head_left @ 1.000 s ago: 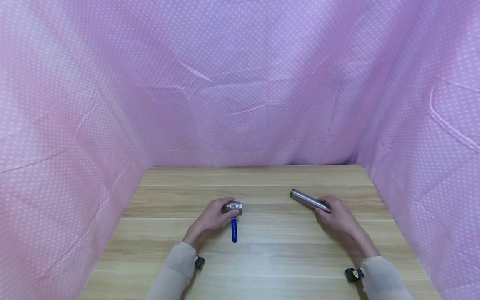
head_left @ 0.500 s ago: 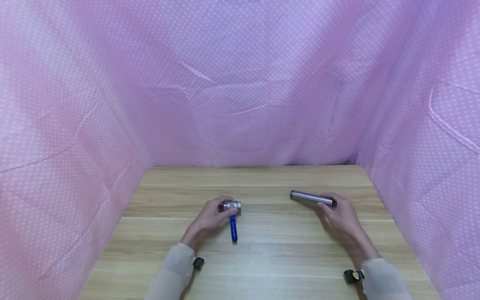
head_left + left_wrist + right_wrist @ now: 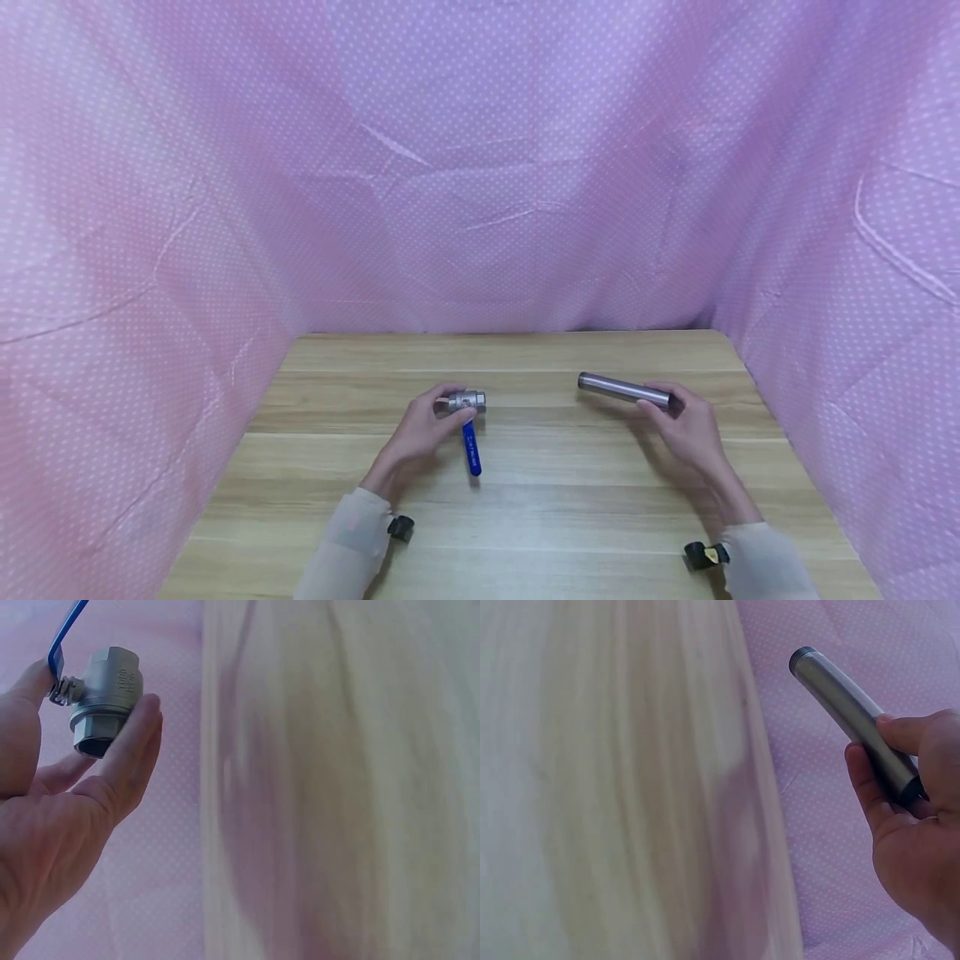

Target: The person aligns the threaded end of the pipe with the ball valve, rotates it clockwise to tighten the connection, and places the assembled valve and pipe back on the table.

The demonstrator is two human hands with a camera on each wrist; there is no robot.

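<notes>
With thumb and fingers, my left hand [image 3: 422, 427] grips a metal ball valve [image 3: 468, 402] left of centre in the head view. The valve's blue lever handle [image 3: 472, 450] points toward me, and a shadow falls beneath it. In the left wrist view, the valve body [image 3: 111, 688] shows one hexagonal open end facing the palm. On the right, my right hand [image 3: 692, 429] pinches a steel pipe [image 3: 618, 389] near its right end. The pipe's dark threaded far end [image 3: 802, 660] shows in the right wrist view. Valve and pipe are apart, both held above the table.
A light wooden table [image 3: 547, 517] lies under both hands. Pink dotted cloth [image 3: 510, 208] hangs behind it and at both sides. Small black devices [image 3: 401, 527] are strapped at the wrists.
The valve has risen slightly, its handle swinging a little to the right. The pipe has been lifted and turned a bit flatter, while the right thumb and fingers have shifted around its right end.
</notes>
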